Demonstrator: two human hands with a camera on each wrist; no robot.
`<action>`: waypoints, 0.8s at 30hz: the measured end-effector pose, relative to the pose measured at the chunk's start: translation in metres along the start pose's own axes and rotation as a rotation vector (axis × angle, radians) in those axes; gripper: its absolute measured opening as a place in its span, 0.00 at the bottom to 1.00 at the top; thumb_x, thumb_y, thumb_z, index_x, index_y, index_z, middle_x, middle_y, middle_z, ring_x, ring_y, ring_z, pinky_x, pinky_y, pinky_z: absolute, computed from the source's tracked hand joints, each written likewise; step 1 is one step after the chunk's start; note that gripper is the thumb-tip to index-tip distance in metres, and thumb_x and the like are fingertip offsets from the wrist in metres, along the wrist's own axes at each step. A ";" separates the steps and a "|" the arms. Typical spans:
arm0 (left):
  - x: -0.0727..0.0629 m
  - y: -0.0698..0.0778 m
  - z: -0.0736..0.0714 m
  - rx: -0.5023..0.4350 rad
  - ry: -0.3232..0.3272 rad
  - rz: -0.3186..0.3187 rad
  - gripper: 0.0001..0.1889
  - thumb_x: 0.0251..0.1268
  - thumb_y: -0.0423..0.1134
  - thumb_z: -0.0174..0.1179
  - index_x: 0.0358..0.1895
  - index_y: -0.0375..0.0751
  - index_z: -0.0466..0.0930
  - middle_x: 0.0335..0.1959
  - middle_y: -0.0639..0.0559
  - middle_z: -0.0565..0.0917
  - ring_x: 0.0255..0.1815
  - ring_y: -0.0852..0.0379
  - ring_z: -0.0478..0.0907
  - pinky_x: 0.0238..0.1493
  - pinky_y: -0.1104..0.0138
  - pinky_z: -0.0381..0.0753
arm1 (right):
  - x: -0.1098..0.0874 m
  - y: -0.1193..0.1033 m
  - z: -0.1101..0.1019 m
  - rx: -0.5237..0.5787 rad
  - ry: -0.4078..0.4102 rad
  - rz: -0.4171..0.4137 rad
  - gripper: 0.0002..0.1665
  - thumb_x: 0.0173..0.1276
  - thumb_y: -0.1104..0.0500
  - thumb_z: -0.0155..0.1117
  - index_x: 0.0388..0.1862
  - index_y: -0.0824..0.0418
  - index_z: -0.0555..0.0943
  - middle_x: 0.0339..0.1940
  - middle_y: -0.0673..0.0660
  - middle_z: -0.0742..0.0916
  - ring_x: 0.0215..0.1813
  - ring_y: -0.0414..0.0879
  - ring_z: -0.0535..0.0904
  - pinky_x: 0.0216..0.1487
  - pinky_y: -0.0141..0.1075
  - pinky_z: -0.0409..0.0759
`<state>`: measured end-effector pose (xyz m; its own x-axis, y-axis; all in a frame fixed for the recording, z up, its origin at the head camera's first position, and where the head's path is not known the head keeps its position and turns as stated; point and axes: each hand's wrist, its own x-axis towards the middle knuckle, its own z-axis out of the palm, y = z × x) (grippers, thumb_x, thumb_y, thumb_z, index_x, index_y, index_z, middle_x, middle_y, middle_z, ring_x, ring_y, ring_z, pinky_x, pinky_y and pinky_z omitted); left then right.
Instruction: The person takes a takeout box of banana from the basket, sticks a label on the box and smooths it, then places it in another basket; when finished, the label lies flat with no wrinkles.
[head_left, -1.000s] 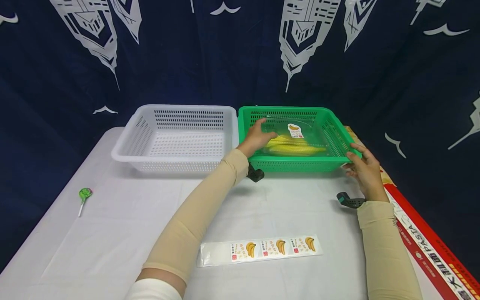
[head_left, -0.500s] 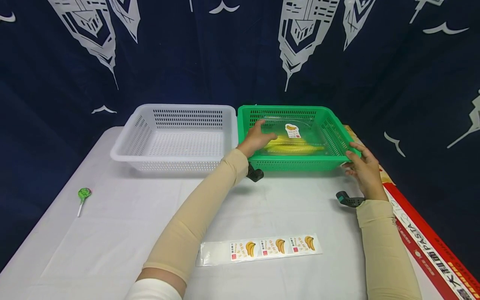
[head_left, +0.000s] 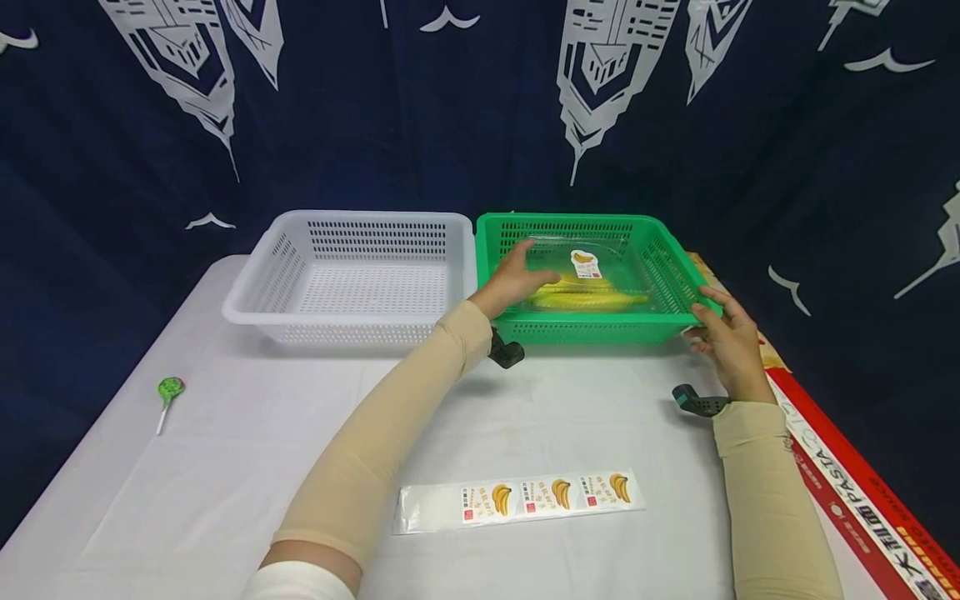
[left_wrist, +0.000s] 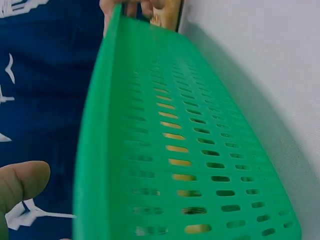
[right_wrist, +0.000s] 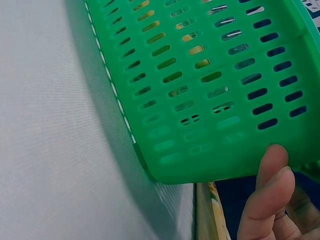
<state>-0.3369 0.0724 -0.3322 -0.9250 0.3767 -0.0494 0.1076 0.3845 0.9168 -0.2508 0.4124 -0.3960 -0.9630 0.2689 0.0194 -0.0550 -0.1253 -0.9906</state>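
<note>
A clear plastic box of bananas point(head_left: 588, 292), with a banana label point(head_left: 586, 264) on its lid, lies in the green basket point(head_left: 592, 332). Over the box's left end reaches my left hand point(head_left: 516, 277), thumb and fingers spread apart. In the left wrist view its thumb point(left_wrist: 31, 178) stands clear of the basket rim. My right hand point(head_left: 729, 344) holds the green basket's front right corner, index finger over the rim and thumb at the front. Close up in the right wrist view, fingertips point(right_wrist: 274, 157) meet the basket's outer wall.
To the left stands a white basket point(head_left: 360, 317), side by side with the green one. A strip of banana stickers point(head_left: 547, 498) lies on the white table near me. A green lollipop point(head_left: 170, 388) lies at left. Red pasta packaging point(head_left: 862, 492) lines the right edge.
The banana box shifted slightly left early on. My left hand has since moved a touch, its thumb now a little further right. My right hand stays at the basket corner.
</note>
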 end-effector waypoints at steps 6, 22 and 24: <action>-0.019 0.004 -0.010 0.039 -0.083 0.031 0.44 0.81 0.46 0.63 0.90 0.49 0.47 0.90 0.44 0.51 0.89 0.42 0.50 0.84 0.46 0.60 | 0.005 0.002 0.003 -0.018 -0.002 -0.002 0.20 0.82 0.56 0.67 0.67 0.43 0.78 0.48 0.45 0.83 0.33 0.38 0.85 0.28 0.27 0.83; -0.130 -0.053 -0.055 -0.140 -0.347 0.316 0.32 0.83 0.30 0.57 0.84 0.30 0.59 0.82 0.34 0.67 0.83 0.37 0.65 0.79 0.55 0.71 | 0.000 0.011 -0.001 -0.094 -0.014 0.002 0.24 0.84 0.55 0.63 0.75 0.44 0.75 0.50 0.46 0.80 0.35 0.38 0.85 0.30 0.27 0.83; -0.143 -0.062 -0.063 -0.158 -0.359 0.291 0.31 0.83 0.30 0.57 0.83 0.30 0.61 0.81 0.33 0.70 0.80 0.37 0.69 0.77 0.55 0.74 | -0.003 0.012 -0.004 -0.107 -0.020 -0.001 0.27 0.84 0.55 0.63 0.79 0.46 0.73 0.51 0.46 0.79 0.35 0.37 0.85 0.31 0.26 0.83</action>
